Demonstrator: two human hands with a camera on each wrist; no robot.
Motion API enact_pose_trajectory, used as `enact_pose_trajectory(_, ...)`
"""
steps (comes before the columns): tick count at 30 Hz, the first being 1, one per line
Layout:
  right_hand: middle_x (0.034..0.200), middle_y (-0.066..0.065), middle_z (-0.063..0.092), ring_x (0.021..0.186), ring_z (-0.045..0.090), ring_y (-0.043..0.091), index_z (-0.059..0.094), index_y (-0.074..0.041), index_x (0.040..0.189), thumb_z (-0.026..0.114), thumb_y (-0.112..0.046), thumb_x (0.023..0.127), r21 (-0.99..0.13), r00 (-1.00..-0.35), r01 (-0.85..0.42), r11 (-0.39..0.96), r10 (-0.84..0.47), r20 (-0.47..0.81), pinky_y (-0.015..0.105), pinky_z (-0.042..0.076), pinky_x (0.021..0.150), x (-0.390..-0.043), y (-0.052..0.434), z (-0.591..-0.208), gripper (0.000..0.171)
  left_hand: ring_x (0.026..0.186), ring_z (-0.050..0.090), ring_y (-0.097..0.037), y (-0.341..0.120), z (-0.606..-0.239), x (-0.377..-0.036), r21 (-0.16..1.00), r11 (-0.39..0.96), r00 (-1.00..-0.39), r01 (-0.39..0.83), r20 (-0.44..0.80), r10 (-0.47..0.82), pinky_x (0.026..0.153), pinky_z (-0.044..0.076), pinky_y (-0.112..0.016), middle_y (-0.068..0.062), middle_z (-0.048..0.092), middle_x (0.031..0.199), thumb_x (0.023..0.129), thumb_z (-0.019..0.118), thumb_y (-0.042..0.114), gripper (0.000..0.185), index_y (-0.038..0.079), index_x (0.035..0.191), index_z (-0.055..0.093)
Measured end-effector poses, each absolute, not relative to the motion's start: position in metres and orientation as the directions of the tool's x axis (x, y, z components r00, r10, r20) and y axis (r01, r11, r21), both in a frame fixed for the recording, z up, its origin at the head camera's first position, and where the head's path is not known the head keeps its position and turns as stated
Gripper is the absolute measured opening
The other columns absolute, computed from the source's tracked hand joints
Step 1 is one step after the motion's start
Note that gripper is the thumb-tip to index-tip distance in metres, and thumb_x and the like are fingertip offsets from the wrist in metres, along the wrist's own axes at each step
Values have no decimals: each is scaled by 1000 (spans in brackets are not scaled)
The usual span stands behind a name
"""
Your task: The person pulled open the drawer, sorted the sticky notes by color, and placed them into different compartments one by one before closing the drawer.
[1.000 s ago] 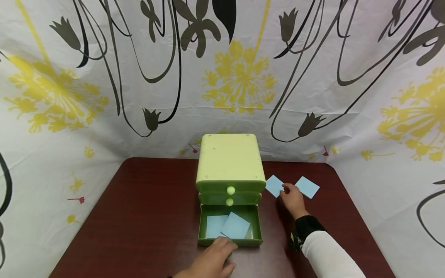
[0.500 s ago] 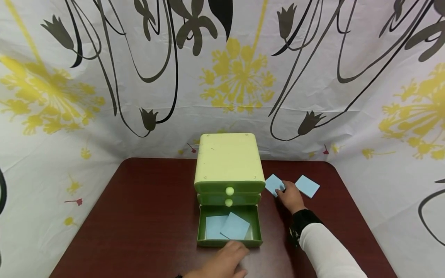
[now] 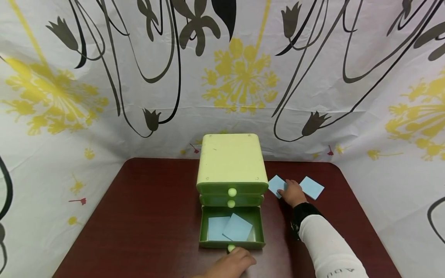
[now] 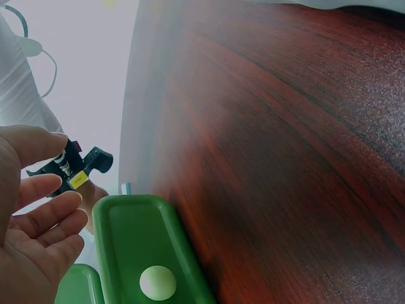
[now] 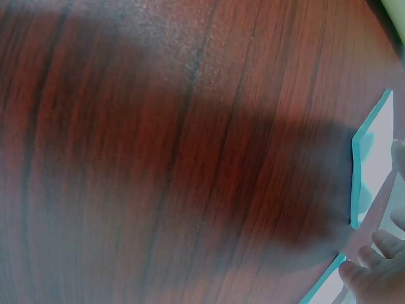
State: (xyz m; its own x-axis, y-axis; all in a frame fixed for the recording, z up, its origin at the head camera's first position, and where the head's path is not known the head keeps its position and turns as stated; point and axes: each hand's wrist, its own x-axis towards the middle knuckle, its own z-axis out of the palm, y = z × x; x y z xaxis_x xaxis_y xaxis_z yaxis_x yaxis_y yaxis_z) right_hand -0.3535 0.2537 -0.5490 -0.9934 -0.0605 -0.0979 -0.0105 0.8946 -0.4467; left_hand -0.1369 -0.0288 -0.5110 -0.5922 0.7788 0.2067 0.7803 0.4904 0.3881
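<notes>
A small drawer cabinet [image 3: 229, 158] with a pale yellow-green top and green drawers stands on the table. Its bottom drawer [image 3: 257, 227] is pulled out, with a light blue paper square [image 3: 238, 227] overlapping another blue square [image 3: 216, 228] inside. Just in front of the drawer's round knob [image 3: 231, 248], my left hand [image 3: 233, 264] has loosely bent fingers and holds nothing. To the right of the cabinet, my right hand [image 3: 294, 193] is at a light blue paper pad [image 3: 276, 185], thumb and fingers spread at its right corner. Beyond that hand lies a second blue pad [image 3: 311, 188].
The dark red-brown wooden table [image 3: 156, 216] reaches back to a white curtain [image 3: 167, 92] printed with flowers. Two upper drawers, the top one with a pale knob [image 3: 232, 192], sit pushed further in than the bottom drawer.
My left hand has slid right and back from the drawer front, uncovering its knob. My right hand's fingers have spread and come lower over the left pad's corner.
</notes>
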Motion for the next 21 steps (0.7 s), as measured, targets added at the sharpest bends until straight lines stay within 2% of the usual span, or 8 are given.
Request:
enact_pose_trajectory(7, 139, 40, 34, 131, 31, 52, 32, 18, 139, 64, -21, 92, -422, -991, -9, 907, -65, -119, 59, 30, 108, -352, 255, -546, 69, 106, 50, -9, -28, -515, -138, 355, 459, -556, 814, 248, 794, 86, 40, -9, 2, 59, 112, 96, 56, 39, 36, 11, 117, 62)
enact_pose_trajectory(16, 135, 39, 41, 127, 38, 51, 35, 20, 136, 63, -18, 93, -390, -990, -50, 920, -98, -104, 58, 33, 106, -356, 257, -557, 65, 106, 51, -8, -30, -517, -138, 376, 453, -556, 808, 233, 798, 87, 40, -8, 1, 59, 112, 97, 55, 38, 34, 10, 117, 63)
enact_pose_trajectory(19, 130, 38, 46, 122, 44, 50, 39, 19, 134, 65, -16, 91, -395, -991, -57, 917, -101, -90, 58, 38, 102, -357, 256, -557, 61, 105, 51, -8, -30, -518, -137, 374, 455, -557, 809, 236, 797, 87, 39, -8, 1, 60, 112, 98, 54, 38, 34, 10, 117, 63)
enact_pose_trajectory(21, 120, 37, 52, 113, 50, 49, 45, 17, 127, 67, -16, 91, -398, -991, -60, 916, -102, -85, 57, 43, 95, -357, 254, -557, 54, 105, 51, -8, -31, -519, -137, 374, 456, -558, 808, 235, 796, 87, 39, -7, 1, 60, 111, 98, 54, 37, 34, 10, 116, 63)
